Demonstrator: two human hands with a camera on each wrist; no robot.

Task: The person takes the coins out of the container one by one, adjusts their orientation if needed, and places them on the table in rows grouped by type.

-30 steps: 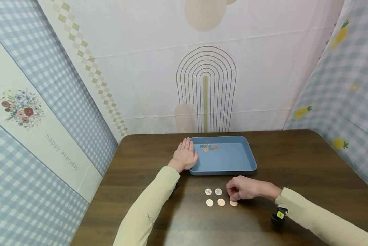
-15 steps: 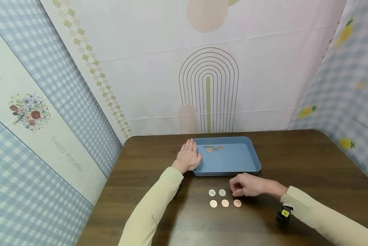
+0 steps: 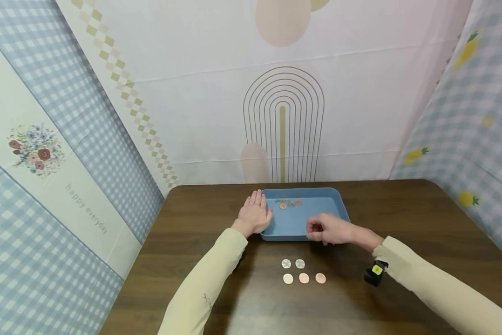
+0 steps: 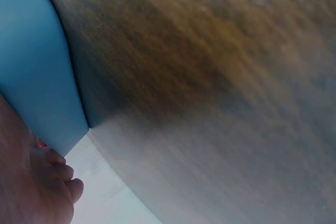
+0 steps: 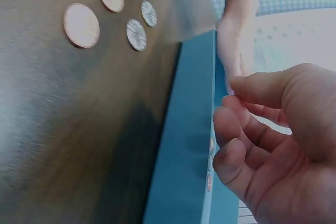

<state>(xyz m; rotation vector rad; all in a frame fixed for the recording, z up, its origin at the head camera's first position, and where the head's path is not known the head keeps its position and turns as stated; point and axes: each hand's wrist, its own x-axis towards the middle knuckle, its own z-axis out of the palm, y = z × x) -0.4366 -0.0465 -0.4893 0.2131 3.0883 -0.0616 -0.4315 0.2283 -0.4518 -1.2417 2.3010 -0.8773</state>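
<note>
My left hand [image 3: 253, 215] lies with straight fingers along the left rim of a blue tray [image 3: 303, 228]. In the left wrist view its fingertips [image 4: 74, 190] show beside the tray wall [image 4: 39, 56]. My right hand [image 3: 328, 229] hovers over the tray's front edge, fingers loosely bent. In the right wrist view, thumb and forefinger come close together with nothing visible between them. Several silver and copper coins [image 3: 283, 206] lie at the tray's back left. In front of the tray, two silver coins [image 3: 300, 264] form a row above three coppery or pale coins [image 3: 303, 278].
The dark wooden table [image 3: 209, 200] carries the tray near its back edge. A white patterned cloth [image 3: 200, 116] hangs behind it, with checked cloths [image 3: 121, 186] at the sides. A black wrist camera [image 3: 374, 274] sits below the right sleeve.
My right hand has left the front-right coin and moved up and away to the tray's front edge. The left hand keeps its place on the tray. The table coins lie as before.
</note>
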